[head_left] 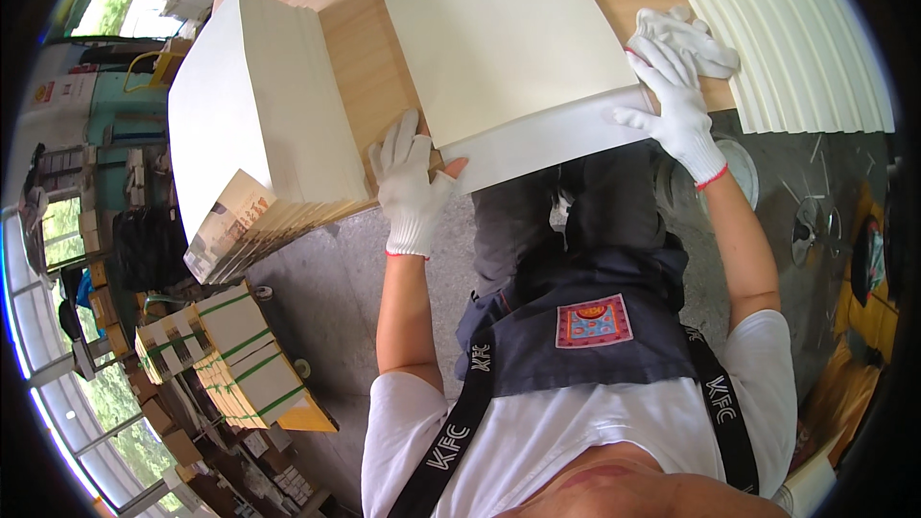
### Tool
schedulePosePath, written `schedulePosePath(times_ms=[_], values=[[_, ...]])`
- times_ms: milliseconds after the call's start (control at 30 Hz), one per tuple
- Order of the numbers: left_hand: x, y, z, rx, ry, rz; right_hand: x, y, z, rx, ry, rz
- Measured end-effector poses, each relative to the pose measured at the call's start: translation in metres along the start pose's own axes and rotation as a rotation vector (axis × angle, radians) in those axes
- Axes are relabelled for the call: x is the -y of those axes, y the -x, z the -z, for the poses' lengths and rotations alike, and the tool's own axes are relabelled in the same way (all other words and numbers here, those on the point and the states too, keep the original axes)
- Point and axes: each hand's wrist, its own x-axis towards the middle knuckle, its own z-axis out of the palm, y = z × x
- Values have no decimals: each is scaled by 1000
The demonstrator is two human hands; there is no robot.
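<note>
A: What's on that wooden tabletop [365,48]?

B: A broad cream sheet [508,34], flat at upper centre, between a thick pale stack [297,105] at upper left and a ribbed pile [796,48] at upper right.

A: Heavy?

B: Light and bendy, I'd judge, like paper or thin card, and smooth enough for gloves to skid. The white strip [547,144] along its lower edge would probably crease easily.

A: Where to take hold?

B: Both lower corners. The left hand [408,173] sits loosely spread at one; the right hand [679,115] is wide at the other, near a crumpled glove [705,43]. Neither is clenched. That bare left thumb [456,167] should grip better.
</note>
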Motion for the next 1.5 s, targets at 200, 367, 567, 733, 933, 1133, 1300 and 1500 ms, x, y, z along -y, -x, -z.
schedulePosePath(times_ms=[200,367,567,733,933,1133,1300,1500], values=[[-7,-2,4,4,-4,25,-2,3,1,-2,-21,6],[-3,-1,1,-9,2,-4,-3,2,-1,31,18,12],[-3,-2,2,-7,-35,-33,-3,2,1,43,34,11],[3,-1,0,-5,19,-38,-1,1,1,52,26,17],[1,-1,0,-5,-1,-21,-3,2,-1,58,35,-16],[-2,0,2,21,-72,-13,-1,-2,-2,123,80,-53],[1,-1,1,18,-40,-28,-2,-2,-2,134,78,-54],[1,-1,3,23,-85,-56,4,-3,3,133,104,-50]])
